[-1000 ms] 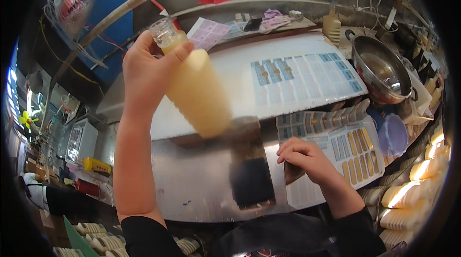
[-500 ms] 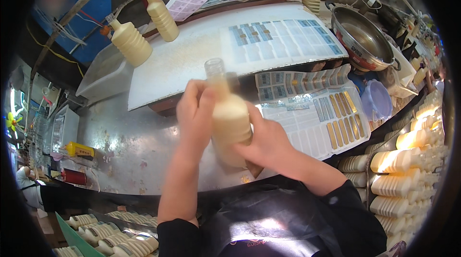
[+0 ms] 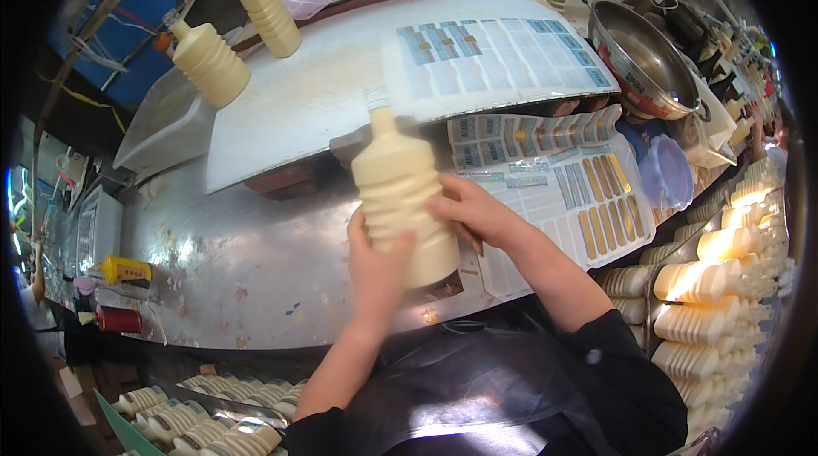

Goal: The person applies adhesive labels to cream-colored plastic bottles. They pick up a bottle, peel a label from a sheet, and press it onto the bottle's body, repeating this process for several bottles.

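Note:
A cream-coloured ribbed bottle (image 3: 399, 175) with a clear neck stands almost upright between my hands, its broad side facing me. My left hand (image 3: 377, 273) wraps the lower left side, fingers behind and thumb across the front, slightly blurred. My right hand (image 3: 483, 210) grips the right side with its thumb on the front. Below the right palm shows a thin brown edge (image 3: 469, 239); what it belongs to is hidden. Just right of the bottle lies a label sheet (image 3: 520, 239) with gold strips (image 3: 609, 200) and blue-grey strips (image 3: 573, 189).
Another label sheet (image 3: 503, 72) lies on the white board (image 3: 328, 64). Two similar bottles (image 3: 213, 66) (image 3: 271, 13) stand at the far left. A large metal pan (image 3: 643, 55) and a lilac basin (image 3: 667, 173) are on the right. Rows of bottles (image 3: 694, 315) fill the lower right.
My left hand has dropped from the bottle's neck and shoulder to its lower side. The bottle has turned its broad face toward me. The whole view has shifted slightly.

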`<action>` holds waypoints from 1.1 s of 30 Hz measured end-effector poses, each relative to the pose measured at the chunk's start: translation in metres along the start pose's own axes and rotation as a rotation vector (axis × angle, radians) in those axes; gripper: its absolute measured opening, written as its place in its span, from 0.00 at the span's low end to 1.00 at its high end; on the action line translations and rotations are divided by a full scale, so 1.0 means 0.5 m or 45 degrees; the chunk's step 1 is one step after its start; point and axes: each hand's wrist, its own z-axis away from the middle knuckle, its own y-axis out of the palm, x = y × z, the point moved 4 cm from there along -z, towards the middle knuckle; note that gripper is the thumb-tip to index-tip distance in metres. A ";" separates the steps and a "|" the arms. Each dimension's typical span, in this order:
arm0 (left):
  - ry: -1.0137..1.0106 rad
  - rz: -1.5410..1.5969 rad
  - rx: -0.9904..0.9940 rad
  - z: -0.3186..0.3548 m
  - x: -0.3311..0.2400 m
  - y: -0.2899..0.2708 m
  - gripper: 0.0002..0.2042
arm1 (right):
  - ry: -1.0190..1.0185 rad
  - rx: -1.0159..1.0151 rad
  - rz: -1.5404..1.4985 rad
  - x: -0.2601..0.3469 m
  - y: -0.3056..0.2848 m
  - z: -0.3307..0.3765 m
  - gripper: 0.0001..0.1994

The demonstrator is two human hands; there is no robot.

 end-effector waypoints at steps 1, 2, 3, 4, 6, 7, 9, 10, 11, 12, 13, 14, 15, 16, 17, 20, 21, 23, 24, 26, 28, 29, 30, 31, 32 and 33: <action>0.007 0.012 -0.014 0.002 0.006 0.000 0.38 | -0.044 -0.027 0.015 -0.002 0.005 0.000 0.29; 0.014 0.023 -0.027 0.005 0.010 0.001 0.39 | -0.089 -0.079 0.059 -0.014 0.006 -0.004 0.28; 0.020 0.035 -0.039 0.006 0.013 0.003 0.40 | -0.134 -0.132 0.103 -0.022 0.007 -0.005 0.27; -0.016 0.033 -0.043 0.007 0.012 0.005 0.40 | -0.126 -0.208 0.170 -0.029 0.007 0.001 0.24; -0.084 0.029 -0.059 0.007 -0.002 0.005 0.40 | -0.227 -0.334 0.394 -0.025 -0.008 0.027 0.19; -0.048 0.029 -0.064 0.006 -0.003 0.003 0.40 | -0.275 -0.396 0.506 -0.020 -0.021 0.046 0.17; 0.022 0.035 -0.050 0.006 -0.006 0.000 0.41 | -0.126 -0.432 0.566 -0.026 -0.073 0.101 0.14; 0.037 0.087 -0.009 0.011 -0.006 -0.003 0.42 | -0.075 -0.507 0.656 -0.028 -0.097 0.134 0.14; 0.054 0.044 0.007 0.016 -0.003 -0.005 0.43 | -0.018 -0.584 0.748 -0.025 -0.115 0.170 0.13; 0.072 0.002 0.025 0.019 0.001 -0.007 0.43 | -0.051 -0.612 0.820 -0.035 -0.130 0.197 0.12; 0.090 -0.040 0.043 0.020 0.002 -0.005 0.44 | -0.081 -0.639 0.894 -0.051 -0.142 0.224 0.12; 0.071 0.011 0.028 0.019 -0.005 -0.002 0.44 | -0.116 -0.666 0.969 -0.064 -0.149 0.246 0.11; 0.069 0.004 0.028 0.019 -0.011 0.000 0.44 | -0.177 -0.669 1.061 -0.075 -0.149 0.265 0.10; 0.067 -0.003 0.028 0.022 -0.014 0.000 0.44 | -0.236 -0.670 1.154 -0.088 -0.147 0.284 0.10; 0.074 -0.014 0.024 0.021 -0.018 -0.002 0.44 | -0.305 -0.667 1.244 -0.095 -0.142 0.300 0.09; 0.162 -0.046 0.027 0.021 -0.010 -0.004 0.42 | -0.274 -0.791 1.314 -0.112 -0.146 0.344 0.07; 0.199 -0.062 0.017 0.023 -0.008 -0.006 0.42 | -0.276 -0.833 1.333 -0.116 -0.149 0.353 0.07; 0.345 -0.326 -0.054 0.029 -0.017 -0.010 0.41 | -0.286 -0.875 1.376 -0.123 -0.161 0.361 0.07; 0.423 -0.468 -0.073 0.032 -0.025 -0.016 0.41 | -0.292 -0.895 1.398 -0.124 -0.167 0.362 0.07; 0.600 -0.798 -0.145 0.048 -0.058 -0.006 0.38 | -0.307 -0.912 1.425 -0.120 -0.178 0.352 0.08; 0.862 -1.002 -0.129 0.073 -0.088 0.018 0.35 | -0.294 -0.918 1.452 -0.115 -0.191 0.331 0.10; 0.992 -1.099 -0.126 0.086 -0.099 0.030 0.33 | -0.276 -0.912 1.470 -0.113 -0.200 0.315 0.11; 1.112 -1.078 -0.016 0.096 -0.107 0.047 0.31 | -0.258 -0.907 1.488 -0.109 -0.208 0.299 0.12; 1.228 -1.059 0.094 0.105 -0.113 0.066 0.29 | -0.241 -0.906 1.485 -0.103 -0.216 0.282 0.13; 1.343 -1.037 0.205 0.114 -0.117 0.086 0.26 | -0.223 -0.905 1.482 -0.096 -0.224 0.263 0.14; 1.337 -0.971 0.349 0.115 -0.114 0.109 0.24 | -0.205 -0.904 1.478 -0.090 -0.233 0.246 0.15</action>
